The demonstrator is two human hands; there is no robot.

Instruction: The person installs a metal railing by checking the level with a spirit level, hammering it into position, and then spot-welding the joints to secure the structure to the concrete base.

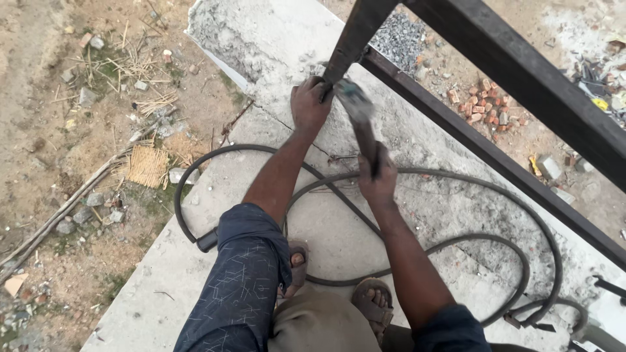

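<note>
Head view: left hand [309,104] grips one metal post [352,39]; right hand [378,179] grips one hammer [360,117].

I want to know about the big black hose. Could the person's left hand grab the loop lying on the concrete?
Probably yes. The left hand is busy gripping the base of the metal post, but the black hose curves over open concrete slab beside that forearm, and nothing covers it. The hand would need to let go first.

A dark steel post [355,36] stands on the grey concrete slab [339,228] – its foot gripped by the left hand [310,101] – while the right hand [377,179] clasps the dark handle of a hammer [360,117], its blurred head raised beside the post's base.
</note>
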